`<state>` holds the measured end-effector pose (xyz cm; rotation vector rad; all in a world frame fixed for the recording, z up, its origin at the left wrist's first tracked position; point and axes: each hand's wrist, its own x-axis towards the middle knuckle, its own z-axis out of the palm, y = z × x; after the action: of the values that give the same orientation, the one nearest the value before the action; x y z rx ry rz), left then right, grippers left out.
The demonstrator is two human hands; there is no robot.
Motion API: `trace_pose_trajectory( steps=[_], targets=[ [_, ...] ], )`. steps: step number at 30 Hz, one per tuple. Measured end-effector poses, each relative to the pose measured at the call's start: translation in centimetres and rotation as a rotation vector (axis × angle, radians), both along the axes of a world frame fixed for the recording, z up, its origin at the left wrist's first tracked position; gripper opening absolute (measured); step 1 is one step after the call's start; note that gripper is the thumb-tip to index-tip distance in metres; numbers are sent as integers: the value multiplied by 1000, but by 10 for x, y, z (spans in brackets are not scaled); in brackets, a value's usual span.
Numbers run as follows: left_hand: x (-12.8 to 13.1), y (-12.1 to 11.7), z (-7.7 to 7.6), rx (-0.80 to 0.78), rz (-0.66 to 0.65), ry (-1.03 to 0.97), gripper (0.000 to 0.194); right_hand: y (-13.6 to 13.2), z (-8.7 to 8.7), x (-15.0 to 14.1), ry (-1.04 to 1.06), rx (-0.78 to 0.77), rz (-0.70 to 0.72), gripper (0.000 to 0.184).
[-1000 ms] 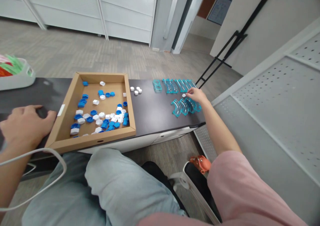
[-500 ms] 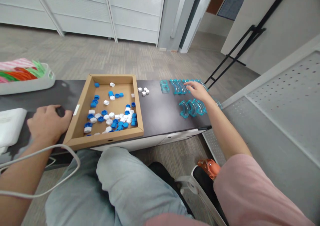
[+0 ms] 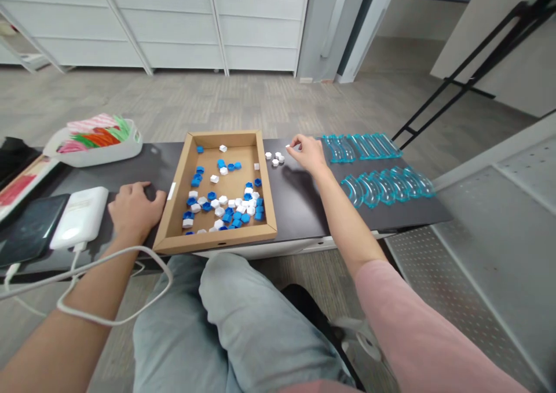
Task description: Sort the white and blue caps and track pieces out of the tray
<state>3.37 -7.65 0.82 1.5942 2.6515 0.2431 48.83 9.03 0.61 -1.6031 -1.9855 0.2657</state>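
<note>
My right hand point(image 3: 307, 153) is over the dark tabletop, thumb and forefinger pinched on a small white hexagonal piece point(image 3: 287, 146), of which only a bit shows. Just left of its fingertips is a small group of loose white hexagonal pieces point(image 3: 275, 162). To its right lie rows of clear teal-edged plastic pieces, straight ones point(image 3: 376, 147) behind and curved ones point(image 3: 386, 186) in front. My left hand point(image 3: 134, 208) rests on the table beside the cardboard tray point(image 3: 268, 208), thumb apart from its bent fingers. Blue and white hexagonal pieces point(image 3: 241, 208) are scattered inside the tray.
On the left are a white basket point(image 3: 82, 158) with colourful strips, a white power bank point(image 3: 80, 216) with a cable, and a dark phone-like slab point(image 3: 32, 228). The white cable point(image 3: 130, 320) loops above my left forearm. A perforated grey panel point(image 3: 499, 254) stands at the right.
My right hand has moved left from the teal pieces toward the loose white pieces, and a white piece now shows at its fingertips. The view has shifted; my left hand stays beside the tray.
</note>
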Motion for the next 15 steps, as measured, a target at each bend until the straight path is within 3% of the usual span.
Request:
trace_pose_trajectory(
  steps=[4, 15],
  targets=[
    [1, 0, 0, 7, 9, -23, 91, 1, -16, 1, -67, -65, -5, 16],
    [-2, -2, -5, 40, -7, -27, 82, 1, -21, 8, 38, 22, -68, 9]
  ],
)
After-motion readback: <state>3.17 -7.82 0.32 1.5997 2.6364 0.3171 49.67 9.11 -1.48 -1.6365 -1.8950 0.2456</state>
